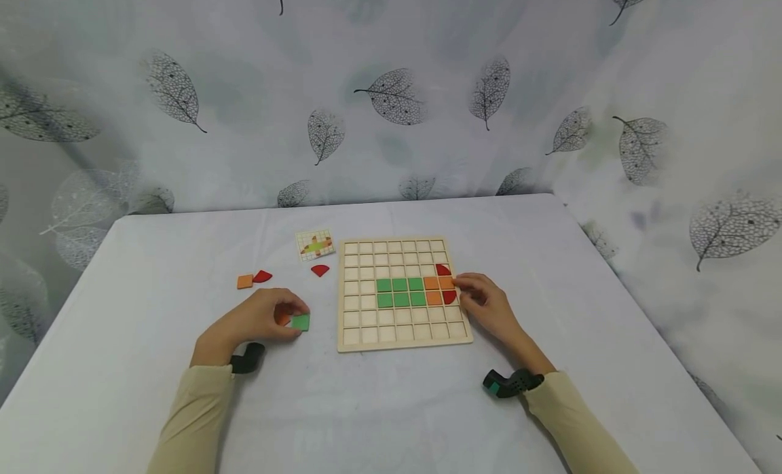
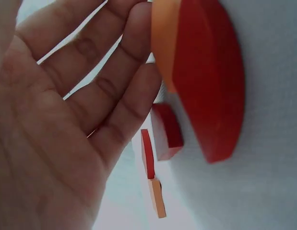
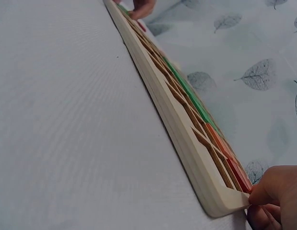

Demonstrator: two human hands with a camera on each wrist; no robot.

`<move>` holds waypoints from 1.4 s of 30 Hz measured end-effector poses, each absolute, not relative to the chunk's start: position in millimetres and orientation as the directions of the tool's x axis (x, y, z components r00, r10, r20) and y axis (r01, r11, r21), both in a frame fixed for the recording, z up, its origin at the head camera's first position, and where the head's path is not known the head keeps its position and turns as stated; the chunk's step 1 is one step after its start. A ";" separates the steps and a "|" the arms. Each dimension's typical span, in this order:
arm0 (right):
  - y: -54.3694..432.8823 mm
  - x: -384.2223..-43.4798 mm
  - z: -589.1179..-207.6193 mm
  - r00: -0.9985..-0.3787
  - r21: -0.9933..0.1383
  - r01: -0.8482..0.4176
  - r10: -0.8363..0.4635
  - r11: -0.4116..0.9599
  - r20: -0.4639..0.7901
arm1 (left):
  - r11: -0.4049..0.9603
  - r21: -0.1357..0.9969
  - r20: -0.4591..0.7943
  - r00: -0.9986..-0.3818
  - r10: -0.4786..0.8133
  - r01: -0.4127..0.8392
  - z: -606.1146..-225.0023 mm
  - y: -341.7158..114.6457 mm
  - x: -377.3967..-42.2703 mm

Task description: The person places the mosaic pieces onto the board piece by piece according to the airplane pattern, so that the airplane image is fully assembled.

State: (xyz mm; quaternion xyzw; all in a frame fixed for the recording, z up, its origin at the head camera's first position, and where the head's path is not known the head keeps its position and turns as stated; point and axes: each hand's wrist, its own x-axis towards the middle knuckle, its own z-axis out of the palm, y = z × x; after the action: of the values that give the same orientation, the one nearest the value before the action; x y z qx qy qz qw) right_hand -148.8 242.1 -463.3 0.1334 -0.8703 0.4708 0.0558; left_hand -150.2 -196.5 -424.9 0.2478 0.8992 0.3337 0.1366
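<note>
A square wooden grid board (image 1: 360, 339) lies on the table with green, orange and red tiles set in its rows. My right hand (image 1: 487, 304) holds the board by its right edge; in the right wrist view its thumb (image 3: 270, 187) presses that edge near the corner. To the board's left, my left hand (image 1: 259, 318) pinches a green square tile (image 1: 300, 322) between thumb and forefinger. Red (image 2: 210, 81) and orange (image 2: 163, 43) pieces lie close beside its fingers in the left wrist view, partly hidden under the hand in the head view.
A small pattern card (image 1: 315, 244) lies at the board's upper left, with a red fan-shaped piece (image 1: 320, 270) below it. Farther left are an orange square (image 1: 245, 281) and another red piece (image 1: 263, 276). Leaf-printed cloth (image 1: 391, 121) hangs behind the white table.
</note>
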 end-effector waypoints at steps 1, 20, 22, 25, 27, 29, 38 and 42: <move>242.2 -148.9 -463.7 -0.958 -0.804 -0.285 -0.181 0.522 0.222 | 0.654 0.667 -0.074 -0.841 0.535 0.358 -425.4 -195.8 -150.2; 230.1 -137.0 -437.6 -0.953 -0.799 -0.301 -0.184 0.520 0.239 | 0.597 0.672 0.021 -0.817 0.576 0.438 -421.5 -177.9 -157.3; 227.8 -133.8 -430.1 -0.954 -0.799 -0.298 -0.187 0.523 0.233 | 0.603 0.663 0.017 -0.814 0.580 0.444 -419.7 -173.6 -159.4; 226.8 -132.7 -427.0 -0.954 -0.798 -0.299 -0.190 0.524 0.233 | 0.605 0.658 0.012 -0.810 0.587 0.448 -416.6 -167.4 -162.2; 226.5 -132.8 -426.9 -0.952 -0.796 -0.305 -0.191 0.523 0.239 | 0.598 0.657 0.018 -0.803 0.596 0.458 -415.4 -164.0 -164.1; 226.6 -133.2 -427.2 -0.951 -0.796 -0.307 -0.188 0.522 0.244 | 0.593 0.660 0.019 -0.799 0.601 0.462 -414.1 -160.5 -165.6; 226.5 -133.6 -427.2 -0.954 -0.794 -0.298 -0.185 0.530 0.235 | 0.558 0.685 0.014 -0.774 0.632 0.468 -410.7 -146.0 -170.7; 227.7 -134.1 -429.9 -0.951 -0.796 -0.307 -0.187 0.522 0.245 | 0.531 0.710 0.010 -0.761 0.649 0.462 -410.9 -138.6 -172.1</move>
State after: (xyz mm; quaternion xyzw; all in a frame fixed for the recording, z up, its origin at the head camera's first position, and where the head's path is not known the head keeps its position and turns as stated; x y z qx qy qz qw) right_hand -134.1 227.7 -429.9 0.1420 -0.8699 0.4680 0.0642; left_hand -172.1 -138.6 -410.9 0.3210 0.8654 0.3627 0.1287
